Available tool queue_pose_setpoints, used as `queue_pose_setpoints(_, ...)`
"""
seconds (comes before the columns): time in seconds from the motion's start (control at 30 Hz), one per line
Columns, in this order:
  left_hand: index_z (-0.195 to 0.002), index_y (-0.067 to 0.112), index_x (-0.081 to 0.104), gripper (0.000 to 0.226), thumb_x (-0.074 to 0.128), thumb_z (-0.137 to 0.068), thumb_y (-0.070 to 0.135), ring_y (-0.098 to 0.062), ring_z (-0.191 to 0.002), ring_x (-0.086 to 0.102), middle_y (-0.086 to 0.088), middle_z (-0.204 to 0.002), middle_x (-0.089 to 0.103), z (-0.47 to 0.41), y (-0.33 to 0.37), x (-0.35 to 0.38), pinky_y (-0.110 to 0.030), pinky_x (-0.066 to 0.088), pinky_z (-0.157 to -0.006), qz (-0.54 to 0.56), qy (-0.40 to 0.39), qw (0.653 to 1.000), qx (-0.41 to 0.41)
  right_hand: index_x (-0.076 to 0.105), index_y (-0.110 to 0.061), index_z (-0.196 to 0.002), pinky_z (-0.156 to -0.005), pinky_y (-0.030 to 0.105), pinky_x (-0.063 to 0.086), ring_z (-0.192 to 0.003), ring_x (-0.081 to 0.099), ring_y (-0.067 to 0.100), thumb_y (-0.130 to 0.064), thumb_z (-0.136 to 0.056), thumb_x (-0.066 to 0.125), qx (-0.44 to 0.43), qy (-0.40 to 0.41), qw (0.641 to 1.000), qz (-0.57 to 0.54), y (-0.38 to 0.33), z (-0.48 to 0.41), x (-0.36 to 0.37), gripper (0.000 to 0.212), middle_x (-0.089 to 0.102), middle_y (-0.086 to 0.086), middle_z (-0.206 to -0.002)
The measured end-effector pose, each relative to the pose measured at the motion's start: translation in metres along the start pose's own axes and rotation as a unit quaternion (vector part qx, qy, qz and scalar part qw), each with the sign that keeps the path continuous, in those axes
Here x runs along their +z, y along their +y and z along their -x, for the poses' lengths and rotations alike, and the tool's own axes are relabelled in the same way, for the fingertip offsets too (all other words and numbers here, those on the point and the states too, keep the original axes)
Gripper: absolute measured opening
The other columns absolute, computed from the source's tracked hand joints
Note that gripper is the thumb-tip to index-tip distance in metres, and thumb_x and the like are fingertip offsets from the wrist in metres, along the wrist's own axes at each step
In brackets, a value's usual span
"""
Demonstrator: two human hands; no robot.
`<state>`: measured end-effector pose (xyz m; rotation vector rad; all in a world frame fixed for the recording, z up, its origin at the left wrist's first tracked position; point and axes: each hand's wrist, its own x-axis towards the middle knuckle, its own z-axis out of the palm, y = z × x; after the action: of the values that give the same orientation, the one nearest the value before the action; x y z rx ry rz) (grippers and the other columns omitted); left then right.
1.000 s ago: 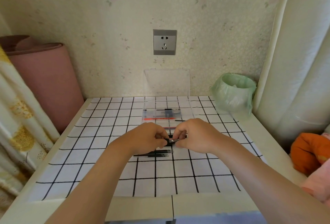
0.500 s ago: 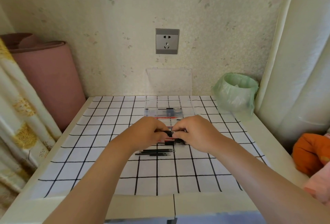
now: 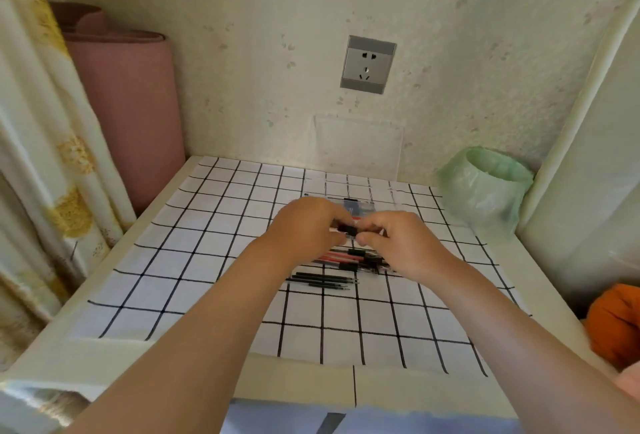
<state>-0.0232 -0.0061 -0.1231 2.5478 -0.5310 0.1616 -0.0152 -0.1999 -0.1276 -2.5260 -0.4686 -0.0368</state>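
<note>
Your hands meet over the middle of the worktop [image 3: 114, 340]: the left hand [image 3: 308, 226] and the right hand [image 3: 401, 243] each have fingertips curled in a pinch on opposite ends of one black pen piece [image 3: 347, 228], held just above the checked cloth [image 3: 207, 260]. Your fingers cover most of it, so you cannot tell whether it is a whole pen or only a barrel and cap, nor whether you are pushing the halves together or pulling them apart. Just below your right hand lies a pile of pens [image 3: 353, 257], red and black, lying crosswise. A little nearer to you, a few thin black refills [image 3: 322, 279] lie side by side, apart from the pile. Behind your hands sits a clear box [image 3: 381, 191] with a few items in it, too blurred to name. Judging by the layout, you are partway through: one pen is in hand, the pile and loose refills look unfinished, and little seems to have reached the box.
</note>
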Motion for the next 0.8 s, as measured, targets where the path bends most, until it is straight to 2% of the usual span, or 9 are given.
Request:
queue_pose_setpoints(0.1, -0.13, 0.028, 0.06, 0.047, 0.072, -0.084, 0.026, -0.017, -0.121, 0.047, 0.005, -0.13, 0.059, -0.007, -0.015, 0.0, -0.033, 0.038, -0.103, -0.041, 0.115, 0.993, 0.001, 0.072, -0.031, -0.106, -0.07, 0.028, 0.046, -0.072, 0.056, 0.0, -0.03, -0.093, 0.064, 0.017, 0.074, 0.997, 0.024, 0.002, -0.011, -0.004, 0.015, 0.071, -0.016, -0.093)
queue_pose_setpoints(0.17, -0.135, 0.025, 0.055, 0.052, 0.071, -0.085, 0.023, -0.017, -0.126, 0.04, 0.004, -0.135, 0.052, -0.008, -0.025, 0.001, -0.029, 0.033, -0.105, -0.029, 0.17, 0.985, -0.028, 0.072, -0.029, -0.107, -0.074, 0.029, 0.048, -0.077, 0.058, 0.006, -0.03, -0.094, 0.063, 0.025, 0.123, 0.991, 0.049, 0.003, -0.021, -0.008, 0.016, 0.07, -0.014, -0.095)
queue_pose_setpoints(0.27, -0.142, 0.022, 0.045, 0.055, 0.064, -0.09, 0.022, -0.017, -0.129, 0.036, 0.001, -0.138, 0.045, -0.007, -0.033, 0.007, -0.029, 0.034, -0.106, 0.017, 0.18, 0.98, -0.087, 0.073, -0.028, -0.107, -0.075, 0.031, 0.047, -0.09, 0.06, 0.017, -0.032, -0.095, 0.06, 0.042, 0.163, 0.98, 0.107, 0.006, -0.042, -0.012, 0.018, 0.065, -0.004, -0.101)
queue_pose_setpoints(0.4, -0.145, 0.017, 0.036, 0.058, 0.061, -0.092, 0.023, -0.02, -0.128, 0.036, -0.003, -0.139, 0.04, -0.003, -0.037, 0.018, -0.034, 0.041, -0.1, 0.03, 0.121, 0.984, -0.129, 0.076, -0.02, -0.105, -0.078, 0.034, 0.051, -0.096, 0.063, 0.027, -0.027, -0.098, 0.055, 0.067, 0.114, 0.975, 0.176, 0.007, -0.073, -0.017, 0.023, 0.07, 0.004, -0.106)
queue_pose_setpoints(0.5, -0.138, 0.014, 0.04, 0.052, 0.061, -0.091, 0.022, -0.02, -0.119, 0.042, -0.005, -0.13, 0.043, -0.001, -0.041, 0.026, -0.033, 0.048, -0.091, 0.037, 0.085, 0.987, -0.132, 0.075, -0.017, -0.102, -0.082, 0.034, 0.052, -0.098, 0.064, 0.026, -0.022, -0.098, 0.054, 0.101, 0.041, 0.975, 0.196, 0.011, -0.091, -0.011, 0.023, 0.072, 0.004, -0.107)
queue_pose_setpoints(0.6, -0.135, 0.012, 0.043, 0.047, 0.06, -0.092, 0.021, -0.019, -0.112, 0.046, -0.006, -0.126, 0.045, -0.003, -0.043, 0.028, -0.03, 0.048, -0.087, 0.042, 0.07, 0.988, -0.134, 0.07, -0.017, -0.118, -0.092, 0.035, 0.051, -0.108, 0.062, 0.026, -0.016, -0.098, 0.051, 0.117, -0.019, 0.97, 0.213, 0.019, -0.103, -0.001, 0.028, 0.068, 0.004, -0.122)
queue_pose_setpoints(0.7, -0.131, 0.01, 0.046, 0.041, 0.058, -0.094, 0.022, -0.02, -0.111, 0.046, -0.007, -0.126, 0.044, -0.005, -0.043, 0.028, -0.033, 0.049, -0.09, 0.033, 0.071, 0.988, -0.136, 0.064, -0.017, -0.128, -0.101, 0.037, 0.048, -0.118, 0.058, 0.025, -0.006, -0.096, 0.047, 0.139, -0.054, 0.969, 0.196, 0.026, -0.11, 0.007, 0.037, 0.061, 0.004, -0.133)
queue_pose_setpoints(0.8, -0.13, 0.01, 0.046, 0.04, 0.058, -0.094, 0.023, -0.02, -0.112, 0.046, -0.007, -0.128, 0.043, -0.006, -0.043, 0.029, -0.034, 0.05, -0.091, 0.029, 0.067, 0.988, -0.137, 0.061, -0.016, -0.131, -0.106, 0.032, 0.041, -0.126, 0.053, 0.025, -0.016, -0.101, 0.04, 0.118, -0.043, 0.979, 0.158, 0.028, -0.11, 0.012, 0.037, 0.057, 0.004, -0.14)
